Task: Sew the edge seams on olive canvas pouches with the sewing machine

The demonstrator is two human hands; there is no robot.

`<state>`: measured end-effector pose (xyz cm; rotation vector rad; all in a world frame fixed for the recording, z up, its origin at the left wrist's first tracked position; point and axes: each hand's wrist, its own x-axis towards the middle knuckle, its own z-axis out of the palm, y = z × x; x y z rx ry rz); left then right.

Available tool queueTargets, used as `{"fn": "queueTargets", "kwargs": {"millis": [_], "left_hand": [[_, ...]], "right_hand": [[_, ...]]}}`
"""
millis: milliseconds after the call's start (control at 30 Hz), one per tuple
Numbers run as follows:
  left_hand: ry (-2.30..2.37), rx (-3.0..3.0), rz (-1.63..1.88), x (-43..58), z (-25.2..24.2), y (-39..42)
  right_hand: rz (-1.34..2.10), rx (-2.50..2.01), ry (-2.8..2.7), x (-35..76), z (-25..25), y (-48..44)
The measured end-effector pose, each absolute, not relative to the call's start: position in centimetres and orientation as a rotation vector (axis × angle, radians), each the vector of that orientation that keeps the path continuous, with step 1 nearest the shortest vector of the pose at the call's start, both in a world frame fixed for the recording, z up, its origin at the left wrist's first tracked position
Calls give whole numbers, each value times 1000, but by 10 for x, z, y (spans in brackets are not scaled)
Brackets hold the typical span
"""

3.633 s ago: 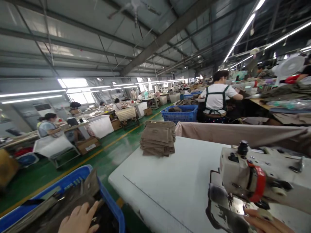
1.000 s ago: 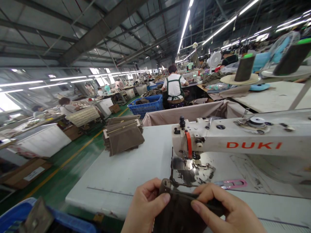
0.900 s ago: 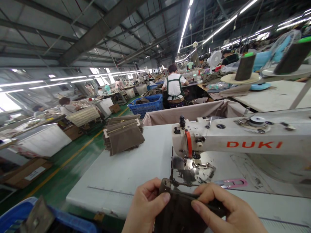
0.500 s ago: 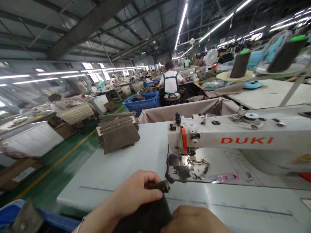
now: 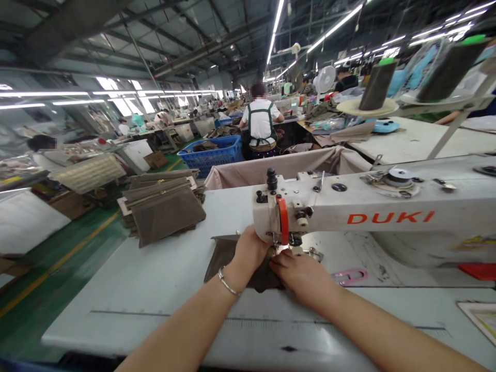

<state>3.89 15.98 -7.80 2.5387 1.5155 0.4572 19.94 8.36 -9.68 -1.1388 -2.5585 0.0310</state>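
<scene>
A dark olive-brown fabric piece (image 5: 221, 258) lies on the sewing machine bed, its inner edge under the machine head (image 5: 267, 209). My left hand (image 5: 251, 254), with a silver bangle at the wrist, grips the fabric just left of the needle area; its fingertips are partly hidden by the machine head. My right hand (image 5: 306, 274) is closed, its bent fingers pinching the fabric's edge right at the presser foot (image 5: 284, 249). Between the two hands, a loose part of the fabric hangs toward me. Pink-handled thread snips (image 5: 352, 276) lie to the right of my right hand.
A stack of brown zippered fabric pieces (image 5: 166, 212) sits on the table's left side. Beyond the table are a cloth-lined bin (image 5: 240, 174) and a blue basket (image 5: 211, 155). A co-worker (image 5: 261, 121) sits ahead, back turned. Thread cones (image 5: 377, 85) stand at upper right.
Both hands have moved forward from the table's front edge to the needle area, carrying the fabric piece, which now lies flatter under the machine head. The view has shifted slightly right.
</scene>
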Motion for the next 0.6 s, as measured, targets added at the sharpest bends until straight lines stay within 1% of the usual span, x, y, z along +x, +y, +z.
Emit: {"fn": "queueTargets", "kwargs": {"millis": [233,467,600], "left_hand": [[1186,2650,499,18,-93,111],[986,2703,477,10,-92,122],[955,2705,518,11,-93,120]], "right_hand": [[4,-1066,-2466,213,-117,67],[10,-1083,-2412,205,-119,66],[-7,-1049,-2419,208,-116,66]]}}
